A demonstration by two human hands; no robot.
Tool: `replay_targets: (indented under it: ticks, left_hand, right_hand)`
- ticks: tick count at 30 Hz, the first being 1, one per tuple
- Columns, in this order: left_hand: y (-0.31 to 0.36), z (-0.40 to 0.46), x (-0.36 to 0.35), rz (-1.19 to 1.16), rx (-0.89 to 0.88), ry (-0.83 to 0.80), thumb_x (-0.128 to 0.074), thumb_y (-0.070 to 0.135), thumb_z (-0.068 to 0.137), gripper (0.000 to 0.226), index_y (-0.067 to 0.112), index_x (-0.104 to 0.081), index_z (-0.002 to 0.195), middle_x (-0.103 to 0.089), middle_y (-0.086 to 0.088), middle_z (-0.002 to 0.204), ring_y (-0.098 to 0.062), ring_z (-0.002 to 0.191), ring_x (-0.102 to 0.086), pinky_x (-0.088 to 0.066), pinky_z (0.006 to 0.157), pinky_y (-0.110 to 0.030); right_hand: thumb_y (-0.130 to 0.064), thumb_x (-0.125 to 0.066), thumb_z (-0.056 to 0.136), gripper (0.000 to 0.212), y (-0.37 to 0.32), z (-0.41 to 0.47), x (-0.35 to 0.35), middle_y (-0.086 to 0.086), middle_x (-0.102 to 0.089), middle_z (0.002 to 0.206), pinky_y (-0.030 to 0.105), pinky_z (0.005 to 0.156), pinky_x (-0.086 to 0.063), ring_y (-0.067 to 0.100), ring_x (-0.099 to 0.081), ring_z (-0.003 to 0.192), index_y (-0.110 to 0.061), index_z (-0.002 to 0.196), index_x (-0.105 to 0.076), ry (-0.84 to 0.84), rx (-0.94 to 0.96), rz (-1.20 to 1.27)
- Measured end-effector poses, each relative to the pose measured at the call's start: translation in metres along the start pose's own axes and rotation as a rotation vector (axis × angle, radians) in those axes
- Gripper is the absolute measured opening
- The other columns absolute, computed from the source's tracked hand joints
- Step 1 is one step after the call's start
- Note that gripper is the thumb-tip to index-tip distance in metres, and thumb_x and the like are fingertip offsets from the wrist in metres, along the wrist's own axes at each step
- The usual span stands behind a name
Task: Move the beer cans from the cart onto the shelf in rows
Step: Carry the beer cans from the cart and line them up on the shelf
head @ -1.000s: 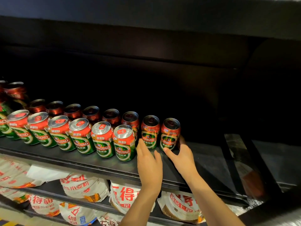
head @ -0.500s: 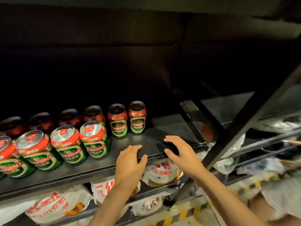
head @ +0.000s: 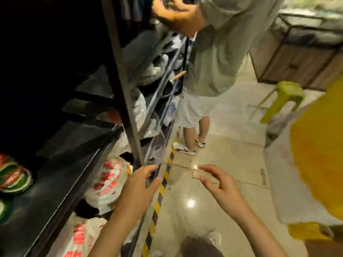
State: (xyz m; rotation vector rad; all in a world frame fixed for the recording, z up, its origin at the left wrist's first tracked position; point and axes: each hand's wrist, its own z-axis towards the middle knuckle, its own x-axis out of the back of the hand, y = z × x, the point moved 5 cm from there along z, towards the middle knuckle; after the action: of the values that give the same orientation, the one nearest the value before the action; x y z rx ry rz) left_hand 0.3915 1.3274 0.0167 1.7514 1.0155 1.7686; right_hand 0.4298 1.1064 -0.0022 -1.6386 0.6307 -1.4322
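Both hands empty, off the shelf (head: 61, 175)
Left hand (head: 137, 190) and right hand (head: 220, 184) hang apart, fingers loose; next, grip cart cans upright, one each.

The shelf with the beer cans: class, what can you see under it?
Under the shelf lie white bags printed with red characters, on a lower level. The shelf board covers their rear parts, so how many bags there are and what lies behind them cannot be seen.

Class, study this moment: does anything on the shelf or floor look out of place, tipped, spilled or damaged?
Nothing clearly stands out. The beer cans at the shelf's left edge are too blurred to judge. Both hands, left and right, hold nothing.
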Motion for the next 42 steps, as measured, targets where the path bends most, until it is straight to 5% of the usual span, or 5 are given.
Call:
replay_targets:
  ticks: [11, 21, 26, 34, 42]
  left_hand:
    - [0.130, -0.082, -0.172, 0.077, -0.356, -0.492, -0.056, 0.032, 0.091, 0.036, 0.030, -0.052, 0.127, -0.052, 0.020, 0.116, 0.002, 0.110, -0.048, -0.036, 0.091, -0.017]
    - [0.287, -0.310, -0.384, 0.121, -0.671, -0.889, -0.053, 0.034, 0.093, 0.042, 0.030, -0.046, 0.135, -0.048, 0.012, 0.137, -0.007, 0.125, -0.045, -0.035, 0.105, -0.024]
    - [0.346, -0.408, -0.456, 0.127, -0.793, -1.074, -0.052, 0.036, 0.093, 0.045, 0.034, -0.042, 0.136, -0.045, 0.015, 0.139, -0.004, 0.125, -0.042, -0.033, 0.102, -0.020]
    - [0.392, -0.440, -0.540, 0.204, -0.767, -1.236, -0.043, 0.065, 0.077, 0.064, 0.037, -0.042, 0.135, -0.045, 0.015, 0.138, -0.003, 0.124, -0.042, -0.037, 0.102, -0.026]
    - [0.477, -0.426, -0.656, 0.211, -0.782, -1.073, -0.059, 0.031, 0.090, 0.042, 0.025, -0.051, 0.130, -0.056, 0.010, 0.127, -0.006, 0.114, -0.050, -0.040, 0.094, -0.023]
  right_hand:
    - [-0.031, -0.060, 0.090, 0.022, 0.109, -0.240, 0.129, -0.028, -0.059, 0.115, -0.001, 0.086, -0.034, -0.015, -0.047, 0.112, -0.040, 0.110, -0.059, 0.510, -0.427, 0.018]
    - [-0.031, -0.061, 0.090, 0.020, 0.169, -0.535, 0.246, -0.028, -0.058, 0.110, 0.004, 0.079, -0.039, 0.000, -0.058, 0.098, -0.042, 0.106, -0.059, 0.927, -0.753, -0.023]
    - [-0.030, -0.059, 0.091, 0.020, 0.184, -0.643, 0.286, -0.027, -0.055, 0.112, 0.000, 0.079, -0.034, -0.020, -0.046, 0.100, -0.039, 0.109, -0.059, 1.099, -0.863, -0.034]
    - [-0.025, -0.058, 0.092, 0.021, 0.235, -0.692, 0.359, -0.032, -0.053, 0.110, -0.003, 0.081, -0.033, -0.029, -0.041, 0.101, -0.035, 0.111, -0.060, 1.173, -0.868, 0.031]
    - [-0.026, -0.057, 0.093, 0.026, 0.303, -0.697, 0.497, -0.039, -0.043, 0.103, -0.005, 0.070, -0.035, -0.031, -0.043, 0.088, -0.039, 0.115, -0.051, 1.102, -0.855, 0.088]
